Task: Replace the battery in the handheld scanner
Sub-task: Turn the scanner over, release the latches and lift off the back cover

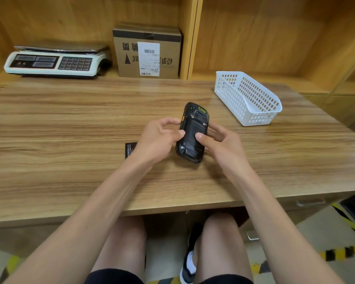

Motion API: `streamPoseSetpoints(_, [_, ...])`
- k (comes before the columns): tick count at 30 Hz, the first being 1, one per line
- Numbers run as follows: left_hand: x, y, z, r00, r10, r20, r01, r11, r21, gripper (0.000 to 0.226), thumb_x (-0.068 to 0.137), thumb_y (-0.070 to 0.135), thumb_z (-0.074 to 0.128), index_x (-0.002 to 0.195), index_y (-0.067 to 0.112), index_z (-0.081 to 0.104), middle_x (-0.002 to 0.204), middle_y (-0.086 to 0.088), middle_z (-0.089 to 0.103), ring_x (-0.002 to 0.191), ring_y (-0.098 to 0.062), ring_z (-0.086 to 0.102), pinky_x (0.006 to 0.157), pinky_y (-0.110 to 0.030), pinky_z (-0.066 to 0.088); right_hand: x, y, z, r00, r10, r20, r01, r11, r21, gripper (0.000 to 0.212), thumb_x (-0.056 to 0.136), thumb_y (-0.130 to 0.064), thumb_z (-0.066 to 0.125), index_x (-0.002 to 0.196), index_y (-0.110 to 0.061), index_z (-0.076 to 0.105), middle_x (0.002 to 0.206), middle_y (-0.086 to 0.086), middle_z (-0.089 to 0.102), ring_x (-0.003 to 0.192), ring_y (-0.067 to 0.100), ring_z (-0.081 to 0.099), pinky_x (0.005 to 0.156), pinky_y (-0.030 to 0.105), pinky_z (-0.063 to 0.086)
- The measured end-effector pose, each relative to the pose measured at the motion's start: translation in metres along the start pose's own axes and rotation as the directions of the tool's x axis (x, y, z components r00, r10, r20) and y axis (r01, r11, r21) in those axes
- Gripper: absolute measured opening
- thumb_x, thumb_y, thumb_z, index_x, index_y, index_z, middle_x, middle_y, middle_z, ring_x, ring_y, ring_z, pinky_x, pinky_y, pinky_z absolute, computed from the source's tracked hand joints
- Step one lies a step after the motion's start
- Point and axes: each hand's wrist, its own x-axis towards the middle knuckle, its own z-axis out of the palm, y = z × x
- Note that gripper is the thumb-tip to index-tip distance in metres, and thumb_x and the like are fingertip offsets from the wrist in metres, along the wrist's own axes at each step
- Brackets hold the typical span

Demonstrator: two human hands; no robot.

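Observation:
A black handheld scanner (193, 119) is held back side up just above the middle of the wooden desk (70, 124). It has an orange side button and a yellow label near its top. My left hand (159, 140) grips its left edge, thumb pressing on the back cover. My right hand (219, 143) grips the right edge, thumb also on the cover. A flat black battery (130, 149) lies on the desk just left of my left wrist, partly hidden by it.
A white perforated plastic basket (248, 97) stands at the back right of the desk. On the shelf behind are a white weighing scale (55, 61) at the left and a cardboard box (148, 53) with a barcode label.

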Motion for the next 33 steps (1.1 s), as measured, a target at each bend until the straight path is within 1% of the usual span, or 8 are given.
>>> streamPoseSetpoints(5, [0.000, -0.005, 0.009, 0.997, 0.074, 0.019, -0.076, 0.965, 0.251, 0.027, 0.093, 0.019, 0.066, 0.117, 0.031, 0.069, 0.084, 0.015, 0.071, 0.084, 0.002, 0.070, 0.076, -0.011, 0.049, -0.002, 0.008, -0.007, 1.000, 0.011, -0.017, -0.012, 0.997, -0.076, 0.047, 0.081, -0.014, 0.078, 0.126, -0.020, 0.066, 0.113, 0.000, 0.074, 0.108, 0.011, 0.069, 0.096, 0.042, 0.056])
streamPoseSetpoints(10, [0.001, -0.017, 0.010, 0.997, 0.077, 0.027, -0.081, 0.881, 0.466, 0.023, 0.092, 0.027, 0.064, 0.113, 0.029, 0.074, 0.105, 0.011, 0.075, 0.107, -0.008, 0.066, 0.099, -0.032, 0.048, -0.005, 0.006, -0.009, 0.998, -0.052, 0.025, 0.056, 0.979, -0.194, 0.039, 0.082, -0.012, 0.078, 0.114, -0.032, 0.067, 0.103, -0.019, 0.070, 0.089, -0.018, 0.063, 0.082, 0.012, 0.050])
streamPoseSetpoints(16, [-0.001, -0.020, 0.007, 0.995, 0.094, 0.043, -0.102, 0.823, 0.559, 0.023, 0.091, 0.034, 0.062, 0.111, 0.034, 0.075, 0.099, 0.011, 0.076, 0.102, -0.010, 0.068, 0.094, -0.037, 0.051, -0.002, 0.006, -0.007, 0.997, -0.057, 0.056, 0.071, 0.953, -0.295, 0.034, 0.083, -0.016, 0.078, 0.086, -0.045, 0.061, 0.087, -0.034, 0.062, 0.080, -0.018, 0.061, 0.076, 0.009, 0.045])
streamPoseSetpoints(19, [-0.002, -0.022, 0.006, 0.993, 0.110, 0.034, -0.108, 0.793, 0.599, 0.024, 0.090, 0.038, 0.060, 0.109, 0.037, 0.074, 0.095, 0.012, 0.076, 0.099, -0.013, 0.068, 0.093, -0.038, 0.052, -0.005, 0.006, -0.007, 0.996, -0.049, 0.079, 0.071, 0.950, -0.305, 0.033, 0.085, -0.018, 0.076, 0.097, -0.043, 0.059, 0.087, -0.032, 0.061, 0.078, -0.023, 0.058, 0.067, 0.000, 0.042])
streamPoseSetpoints(23, [-0.002, -0.024, 0.006, 0.993, 0.113, 0.022, -0.100, 0.749, 0.656, 0.025, 0.089, 0.042, 0.058, 0.100, 0.028, 0.076, 0.086, 0.008, 0.076, 0.090, -0.019, 0.068, 0.088, -0.040, 0.052, -0.005, 0.007, -0.006, 0.994, -0.030, 0.101, 0.060, 0.948, -0.312, 0.029, 0.087, -0.019, 0.073, 0.113, -0.031, 0.068, 0.098, -0.023, 0.069, 0.083, -0.026, 0.058, 0.074, 0.004, 0.046])
streamPoseSetpoints(26, [-0.001, -0.025, 0.005, 0.993, 0.121, 0.012, -0.096, 0.714, 0.694, 0.030, 0.089, 0.046, 0.056, 0.098, 0.026, 0.076, 0.083, 0.008, 0.074, 0.089, -0.020, 0.066, 0.089, -0.042, 0.051, -0.004, 0.006, -0.005, 0.993, -0.022, 0.116, 0.063, 0.932, -0.357, 0.031, 0.089, -0.021, 0.071, 0.118, -0.030, 0.067, 0.088, -0.033, 0.061, 0.076, -0.030, 0.054, 0.072, 0.002, 0.042])
streamPoseSetpoints(30, [0.002, -0.025, 0.005, 0.992, 0.123, 0.022, -0.100, 0.673, 0.733, 0.031, 0.090, 0.047, 0.055, 0.098, 0.027, 0.077, 0.083, 0.009, 0.074, 0.092, -0.020, 0.065, 0.092, -0.044, 0.048, -0.002, 0.004, -0.006, 0.991, -0.023, 0.134, 0.076, 0.909, -0.410, 0.032, 0.090, -0.023, 0.070, 0.121, -0.024, 0.068, 0.083, -0.036, 0.056, 0.082, -0.022, 0.055, 0.078, 0.007, 0.040])
streamPoseSetpoints(33, [0.004, -0.025, 0.004, 0.993, 0.114, 0.029, -0.098, 0.661, 0.744, 0.035, 0.088, 0.050, 0.052, 0.096, 0.026, 0.077, 0.077, 0.009, 0.072, 0.086, -0.020, 0.065, 0.089, -0.044, 0.049, 0.000, 0.004, -0.006, 0.989, -0.017, 0.146, 0.080, 0.896, -0.438, 0.037, 0.090, -0.025, 0.069, 0.127, -0.021, 0.065, 0.102, -0.025, 0.058, 0.106, -0.007, 0.055, 0.086, 0.014, 0.039])
